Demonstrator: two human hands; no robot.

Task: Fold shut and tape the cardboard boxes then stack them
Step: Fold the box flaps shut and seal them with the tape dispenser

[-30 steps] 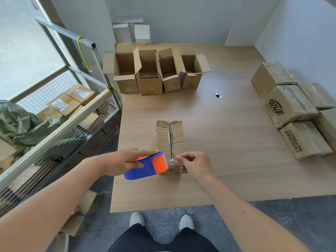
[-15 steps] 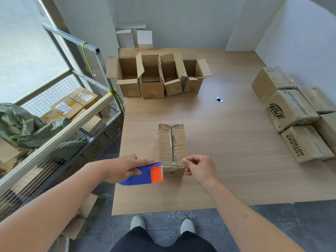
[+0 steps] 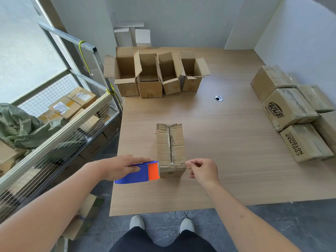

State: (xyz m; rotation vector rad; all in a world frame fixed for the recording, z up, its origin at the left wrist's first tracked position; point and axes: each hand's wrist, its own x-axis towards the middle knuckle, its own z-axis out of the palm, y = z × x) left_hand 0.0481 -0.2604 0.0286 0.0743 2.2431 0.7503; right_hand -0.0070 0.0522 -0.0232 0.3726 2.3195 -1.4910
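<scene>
Cardboard box (image 3: 171,150), folded shut, sits at the near middle of the bench (image 3: 227,142), where the left hand (image 3: 118,167) grips the tape dispenser (image 3: 140,171) and the right hand (image 3: 202,170), now drawn past the right edge, pinches the tape end (barely visible), ready for sealing.

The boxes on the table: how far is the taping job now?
Done: sealed boxes lie at the right. In hand: the left hand holds the tape dispenser beside the folded box; the right hand pinches at its near corner. Left: four open boxes, stacking.
</scene>
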